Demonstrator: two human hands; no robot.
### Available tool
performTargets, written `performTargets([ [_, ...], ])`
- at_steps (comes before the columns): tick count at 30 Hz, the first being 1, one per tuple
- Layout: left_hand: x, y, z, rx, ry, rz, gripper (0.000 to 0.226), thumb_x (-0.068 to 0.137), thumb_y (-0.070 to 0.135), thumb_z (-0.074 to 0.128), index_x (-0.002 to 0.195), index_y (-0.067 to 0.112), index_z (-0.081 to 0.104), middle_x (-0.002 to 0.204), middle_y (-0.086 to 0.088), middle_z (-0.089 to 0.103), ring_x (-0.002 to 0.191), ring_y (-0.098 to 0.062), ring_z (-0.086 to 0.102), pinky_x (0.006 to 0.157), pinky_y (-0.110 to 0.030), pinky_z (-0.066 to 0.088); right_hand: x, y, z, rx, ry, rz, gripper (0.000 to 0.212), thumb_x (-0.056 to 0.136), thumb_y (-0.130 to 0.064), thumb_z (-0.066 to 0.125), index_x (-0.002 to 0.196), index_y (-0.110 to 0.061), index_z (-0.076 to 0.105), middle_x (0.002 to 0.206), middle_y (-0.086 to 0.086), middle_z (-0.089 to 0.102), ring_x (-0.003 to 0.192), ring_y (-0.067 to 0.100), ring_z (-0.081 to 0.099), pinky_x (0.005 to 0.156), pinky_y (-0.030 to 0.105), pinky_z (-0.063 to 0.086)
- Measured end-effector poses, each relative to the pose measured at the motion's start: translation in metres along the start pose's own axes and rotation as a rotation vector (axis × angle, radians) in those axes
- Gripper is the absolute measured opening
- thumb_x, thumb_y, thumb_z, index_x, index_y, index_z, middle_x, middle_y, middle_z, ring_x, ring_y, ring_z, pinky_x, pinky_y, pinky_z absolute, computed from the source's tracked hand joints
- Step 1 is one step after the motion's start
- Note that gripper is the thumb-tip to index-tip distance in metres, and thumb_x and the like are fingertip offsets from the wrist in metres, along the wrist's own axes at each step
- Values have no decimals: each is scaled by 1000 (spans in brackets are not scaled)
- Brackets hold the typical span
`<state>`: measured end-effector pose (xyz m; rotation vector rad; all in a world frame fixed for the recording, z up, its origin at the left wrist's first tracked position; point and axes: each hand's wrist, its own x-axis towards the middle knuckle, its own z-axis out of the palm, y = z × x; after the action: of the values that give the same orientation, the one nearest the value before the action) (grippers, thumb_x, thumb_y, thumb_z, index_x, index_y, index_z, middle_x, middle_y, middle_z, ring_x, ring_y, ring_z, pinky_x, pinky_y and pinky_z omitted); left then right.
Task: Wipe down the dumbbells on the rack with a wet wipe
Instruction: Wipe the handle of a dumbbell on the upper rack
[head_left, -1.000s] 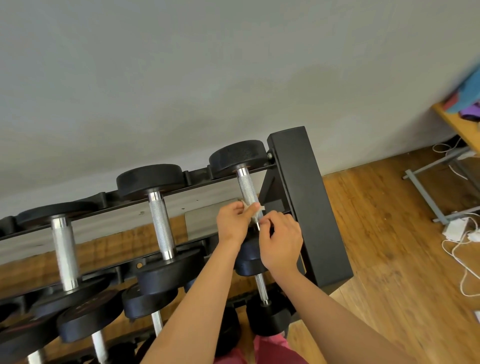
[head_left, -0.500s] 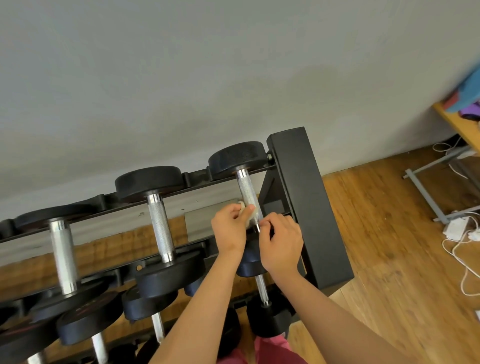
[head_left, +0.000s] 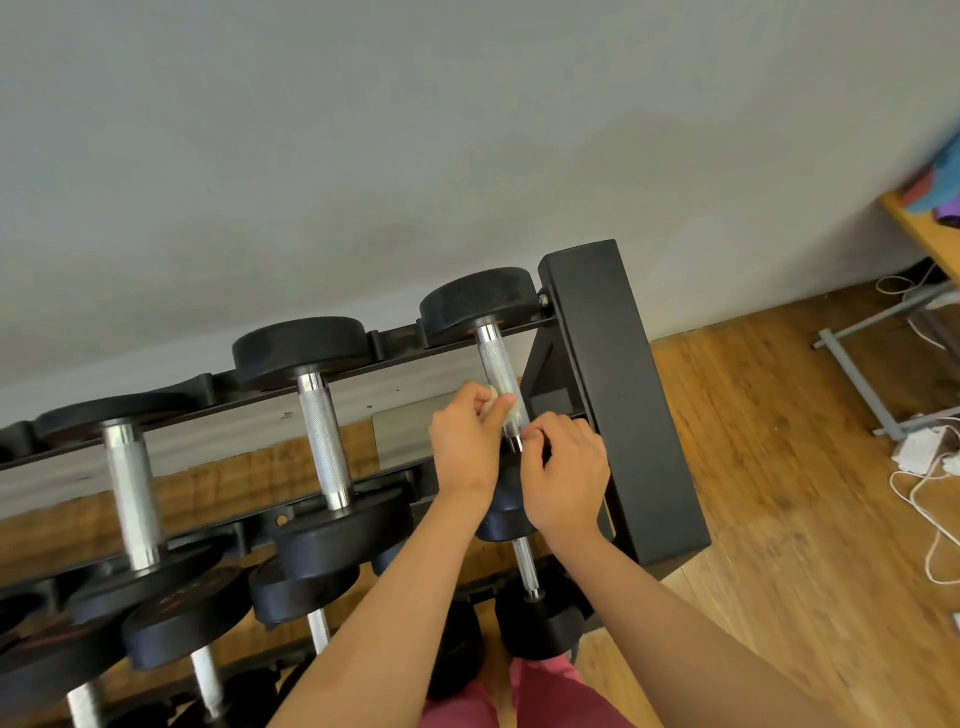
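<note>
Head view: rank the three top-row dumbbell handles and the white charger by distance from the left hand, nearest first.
1. Rightmost handle, at the left hand.
2. Middle handle, leftward.
3. Leftmost handle, farther left.
4. White charger, floor, far right.

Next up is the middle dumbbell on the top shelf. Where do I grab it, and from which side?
Take the middle dumbbell by its knurled steel handle, midway between the black heads, coming from above. The handle lies bare and faces up, while both heads sit cradled in the rack.
</note>
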<state>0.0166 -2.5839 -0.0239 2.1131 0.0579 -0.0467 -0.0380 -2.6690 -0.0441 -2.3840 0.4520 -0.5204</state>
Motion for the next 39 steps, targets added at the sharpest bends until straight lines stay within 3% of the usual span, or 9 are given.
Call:
performTargets([
  [5, -6, -9, -10, -309, -114, -198, 20, 102, 18, 46, 104, 18, 66, 100, 3, 66, 94, -7, 62, 81, -20, 52, 0, 0, 0, 8, -3, -3, 30, 92, -27, 39, 73, -19, 61, 67, -8, 57, 65, 7, 46, 63, 23, 33],
  [7, -3, -13, -18, -369, -243, -268, 27, 99, 9, 50, 122, 15, 64, 115, 1, 65, 106, -11, 63, 91, -28, 54, 0, 1, 1, 9, -15, 5, 30, 92, -28, 39, 74, -19, 62, 68, -8, 58, 66, 6, 46, 64, 23, 34],
  [9, -1, -14, -22, -309, -297, -236, 37, 92, 3, 62, 127, 12, 61, 115, 2, 66, 105, -7, 64, 91, -25, 54, 0, 2, 1, 5, -20, 8, 30, 93, -28, 40, 74, -20, 62, 68, -8, 58, 67, 7, 46, 63, 23, 36],
  [15, 4, -9, -9, -295, -114, -249, 31, 80, 9, 77, 109, 11, 67, 94, 9, 67, 85, 4, 63, 74, -12, 53, -1, 0, 0, 6, -15, 13, 27, 91, -26, 40, 72, -20, 59, 67, -8, 56, 65, 10, 46, 64, 27, 38],
  [20, 17, 0, 10, -309, 72, -355, 22, 84, 19, 75, 102, 8, 70, 97, -1, 71, 78, -1, 62, 62, -7, 48, 0, 0, -1, 12, -21, 12, 28, 92, -26, 40, 73, -19, 60, 67, -8, 56, 65, 10, 48, 64, 27, 40],
  [23, 18, 4, 17, -325, 131, -357, 22, 85, 19, 74, 103, 8, 69, 100, -1, 71, 77, 2, 62, 65, -9, 50, 0, 0, -1, 16, -24, 15, 30, 92, -27, 39, 74, -19, 61, 68, -7, 57, 66, 10, 49, 64, 27, 40],
  [30, 5, 0, 15, -316, -27, -423, 27, 85, 21, 74, 110, 15, 65, 95, 8, 65, 78, 4, 59, 68, -12, 46, 0, 0, 0, 6, -10, 11, 28, 92, -25, 40, 73, -19, 60, 67, -8, 56, 65, 8, 47, 64, 26, 39],
  [35, 7, -3, 13, -237, -25, -414, 11, 84, 26, 75, 83, 16, 71, 81, 2, 71, 78, -11, 66, 73, -26, 54, 0, 1, 0, 3, -16, 9, 28, 92, -25, 40, 73, -19, 60, 67, -8, 56, 65, 9, 47, 65, 27, 39],
  [39, 5, -6, 7, -121, 20, -276, 17, 89, 23, 69, 75, 14, 68, 73, 3, 65, 68, -4, 60, 59, -9, 44, -1, 1, 0, 8, -14, 18, 30, 92, -26, 38, 73, -19, 60, 68, -7, 56, 66, 9, 48, 65, 26, 39],
])
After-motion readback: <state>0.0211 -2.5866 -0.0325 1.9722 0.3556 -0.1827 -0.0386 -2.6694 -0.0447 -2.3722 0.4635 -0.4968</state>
